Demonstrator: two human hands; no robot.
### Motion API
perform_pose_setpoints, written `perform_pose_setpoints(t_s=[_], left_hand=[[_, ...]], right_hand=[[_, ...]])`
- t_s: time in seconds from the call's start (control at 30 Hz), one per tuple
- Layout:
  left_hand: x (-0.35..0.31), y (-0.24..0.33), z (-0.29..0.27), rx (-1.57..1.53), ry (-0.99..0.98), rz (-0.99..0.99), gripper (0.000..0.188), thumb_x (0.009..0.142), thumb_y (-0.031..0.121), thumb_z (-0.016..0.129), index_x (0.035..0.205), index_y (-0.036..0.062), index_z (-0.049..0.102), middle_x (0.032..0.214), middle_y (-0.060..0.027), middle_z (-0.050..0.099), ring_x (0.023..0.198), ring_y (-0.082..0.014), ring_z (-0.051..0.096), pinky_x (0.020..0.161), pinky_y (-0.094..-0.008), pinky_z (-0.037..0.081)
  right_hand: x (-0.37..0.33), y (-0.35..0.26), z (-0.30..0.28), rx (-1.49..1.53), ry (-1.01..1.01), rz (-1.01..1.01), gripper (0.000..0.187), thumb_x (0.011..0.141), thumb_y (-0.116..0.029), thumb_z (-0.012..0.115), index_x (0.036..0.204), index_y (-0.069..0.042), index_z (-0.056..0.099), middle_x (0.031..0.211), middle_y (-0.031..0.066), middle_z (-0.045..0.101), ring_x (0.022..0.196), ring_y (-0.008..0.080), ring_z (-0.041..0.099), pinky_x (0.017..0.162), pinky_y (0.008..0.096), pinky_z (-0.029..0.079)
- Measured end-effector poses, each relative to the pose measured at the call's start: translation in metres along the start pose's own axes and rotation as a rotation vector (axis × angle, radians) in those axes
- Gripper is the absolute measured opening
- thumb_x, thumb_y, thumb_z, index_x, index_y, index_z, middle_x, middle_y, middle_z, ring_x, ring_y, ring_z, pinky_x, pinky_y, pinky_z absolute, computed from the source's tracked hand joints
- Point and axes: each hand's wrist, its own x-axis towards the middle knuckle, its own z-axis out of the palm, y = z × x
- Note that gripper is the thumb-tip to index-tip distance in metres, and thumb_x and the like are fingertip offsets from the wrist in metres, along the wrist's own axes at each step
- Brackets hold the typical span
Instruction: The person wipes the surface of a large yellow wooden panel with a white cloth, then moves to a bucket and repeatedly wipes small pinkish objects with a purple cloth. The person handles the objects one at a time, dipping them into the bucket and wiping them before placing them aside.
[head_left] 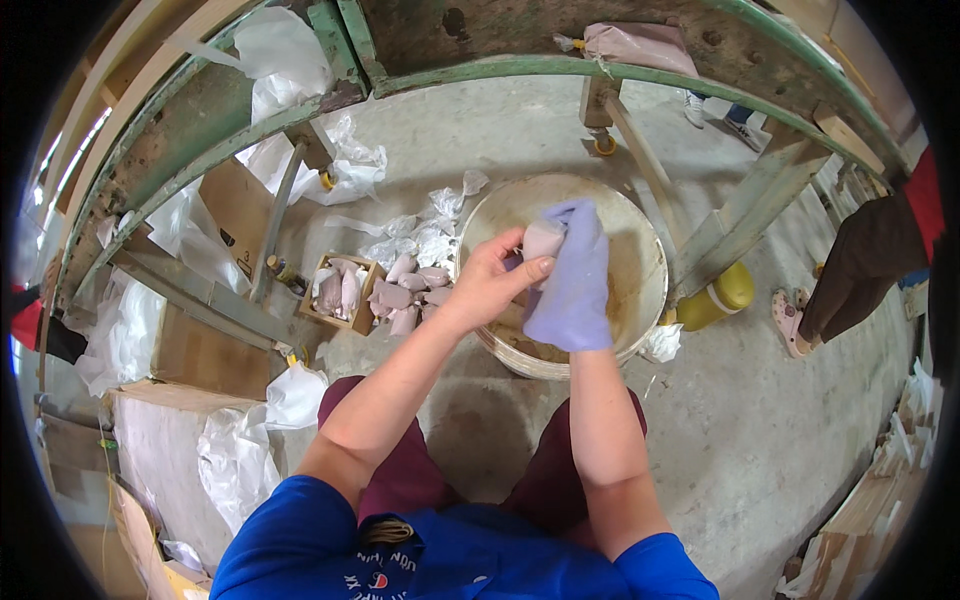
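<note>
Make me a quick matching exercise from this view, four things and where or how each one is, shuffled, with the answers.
1. Left hand
2. Right hand
3. Round tub
4. Small wooden box

A. Beneath both hands
B. Holding mauve bundles
C. Bare
D. Covered in purple

Pairs: 1-C, 2-D, 3-A, 4-B

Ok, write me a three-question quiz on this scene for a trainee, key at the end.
1. True or false: the left hand is bare, its fingers on a small pinkish piece.
2. Multiple choice: what does the wooden box on the floor hold?
A) yellow bottles
B) small pinkish bundles
C) metal tools
3. Fill in: the right hand is inside a loose covering coloured ____.

Key: 1. True. 2. B. 3. Purple.
</note>
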Motion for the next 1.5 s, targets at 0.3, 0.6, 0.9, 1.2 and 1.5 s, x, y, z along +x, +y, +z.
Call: perform_pose_setpoints(t_s=[0.3, 0.6, 0.9, 1.2, 1.5], left_hand=[[0.013, 0.009, -0.013, 0.151, 0.168, -0.001, 0.032, 0.084, 0.023, 0.067, 0.106, 0.0012, 0.061, 0.081, -0.0028, 0.063, 0.074, -0.0090, 0.058, 0.067, -0.0242, 0.047], [0.028, -0.005, -0.039, -0.073, 0.173, 0.007, 0.032, 0.089, 0.033, 0.059, 0.109, 0.0082, 0.060, 0.112, -0.0058, 0.054, 0.098, -0.0160, 0.053, 0.083, -0.0330, 0.043], [0.026, -0.051, -0.013, -0.294, -0.351, -0.538, 0.033, 0.089, 0.016, 0.057, 0.122, 0.0112, 0.051, 0.099, 0.0016, 0.060, 0.073, -0.0033, 0.056, 0.054, -0.0178, 0.042], [0.037, -0.034, -0.025, -1.076, -0.362, -0.287, 0.039, 0.095, 0.018, 0.043, 0.132, 0.0063, 0.042, 0.123, -0.0101, 0.054, 0.110, -0.0220, 0.056, 0.088, -0.0416, 0.050], [0.034, -0.030, -0.011, -0.831, -0.203, -0.224, 0.056, 0.092, 0.016, 0.052, 0.141, 0.0129, 0.027, 0.134, -0.0074, 0.042, 0.120, -0.0192, 0.046, 0.100, -0.0368, 0.040]], right_hand=[[0.013, 0.018, -0.001, 0.347, -0.175, 0.184, 0.030, 0.092, -0.034, 0.046, 0.101, -0.007, 0.054, 0.085, 0.0033, 0.057, 0.070, 0.0111, 0.053, 0.057, 0.0261, 0.044], [0.021, 0.008, -0.007, 0.515, -0.316, 0.211, 0.028, 0.093, -0.030, 0.047, 0.103, -0.006, 0.057, 0.086, 0.0025, 0.060, 0.057, 0.0059, 0.050, 0.042, 0.0182, 0.035], [0.034, 0.016, -0.022, 0.556, 0.179, 0.117, 0.034, 0.096, -0.036, 0.040, 0.102, -0.008, 0.057, 0.092, 0.0033, 0.060, 0.072, 0.0110, 0.057, 0.061, 0.0241, 0.047], [0.049, 0.009, -0.058, 0.654, 0.098, -0.068, 0.025, 0.094, -0.030, 0.045, 0.100, -0.007, 0.054, 0.087, 0.0035, 0.055, 0.076, 0.0140, 0.056, 0.066, 0.0260, 0.049], [0.042, 0.006, -0.051, 0.672, 0.037, -0.063, 0.034, 0.095, -0.039, 0.044, 0.104, -0.008, 0.053, 0.092, 0.0021, 0.054, 0.081, 0.0136, 0.054, 0.070, 0.0296, 0.047]])
